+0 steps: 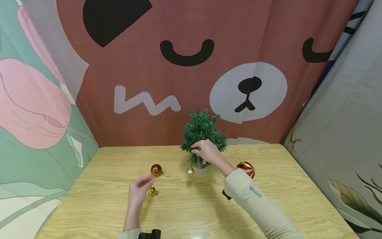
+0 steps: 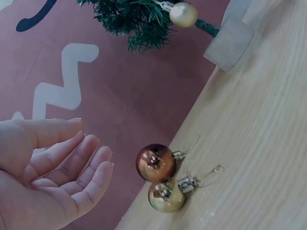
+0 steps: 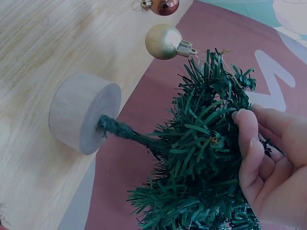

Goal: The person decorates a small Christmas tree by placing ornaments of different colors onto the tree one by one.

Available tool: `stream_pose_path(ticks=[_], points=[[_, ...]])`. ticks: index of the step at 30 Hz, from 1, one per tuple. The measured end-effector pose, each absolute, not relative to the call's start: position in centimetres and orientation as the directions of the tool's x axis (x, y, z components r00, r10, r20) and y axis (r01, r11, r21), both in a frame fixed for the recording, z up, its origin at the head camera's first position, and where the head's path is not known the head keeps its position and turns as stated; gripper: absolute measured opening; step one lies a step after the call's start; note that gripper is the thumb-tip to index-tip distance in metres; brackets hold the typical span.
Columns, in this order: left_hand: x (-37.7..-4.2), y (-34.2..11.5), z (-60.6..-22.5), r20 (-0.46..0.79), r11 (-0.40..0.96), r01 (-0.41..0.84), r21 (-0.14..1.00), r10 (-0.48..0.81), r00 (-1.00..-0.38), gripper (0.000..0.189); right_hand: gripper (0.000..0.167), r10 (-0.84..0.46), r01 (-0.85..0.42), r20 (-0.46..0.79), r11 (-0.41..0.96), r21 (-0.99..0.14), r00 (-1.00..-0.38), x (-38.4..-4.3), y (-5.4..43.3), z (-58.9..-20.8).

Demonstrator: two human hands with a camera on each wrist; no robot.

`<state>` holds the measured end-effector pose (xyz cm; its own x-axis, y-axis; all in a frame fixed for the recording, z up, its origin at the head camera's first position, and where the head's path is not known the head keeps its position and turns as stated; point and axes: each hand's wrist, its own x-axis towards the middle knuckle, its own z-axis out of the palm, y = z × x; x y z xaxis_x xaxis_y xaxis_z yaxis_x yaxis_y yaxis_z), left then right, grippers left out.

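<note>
Over the table (image 1: pixel 98 199), left hand (image 1: pixel 139 190) relaxed, your right hand (image 1: pixel 208 151) pinches the tree (image 1: pixel 201 129); hold the light-looking hanging bauble (image 3: pixel 163 41) by its cap (image 3: pixel 184 48).

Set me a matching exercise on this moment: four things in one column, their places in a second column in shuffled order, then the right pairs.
Things
1. Copper-brown bauble
2. Matte pale-gold bauble
3. Red-and-gold striped bauble
4. Right hand

Places, as the head view shows them
A. At the branches of the small artificial Christmas tree
B. On the table, right of the tree
C. Hanging from the tree
D. On the table, left of the tree

Pairs: 1-D, 2-C, 3-B, 4-A
</note>
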<state>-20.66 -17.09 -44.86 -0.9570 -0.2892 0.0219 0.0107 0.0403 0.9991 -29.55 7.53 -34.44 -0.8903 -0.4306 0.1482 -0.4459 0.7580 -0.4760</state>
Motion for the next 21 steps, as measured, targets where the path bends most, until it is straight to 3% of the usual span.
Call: stream_pose_path(ticks=[21], points=[[-20.7,-18.2,-47.5,-0.014,0.133,-0.063,0.989,-0.34,-0.94,0.031,0.028,-0.445,-0.466,0.16,0.76,-0.453,-0.881,-29.7,7.6,-34.6]])
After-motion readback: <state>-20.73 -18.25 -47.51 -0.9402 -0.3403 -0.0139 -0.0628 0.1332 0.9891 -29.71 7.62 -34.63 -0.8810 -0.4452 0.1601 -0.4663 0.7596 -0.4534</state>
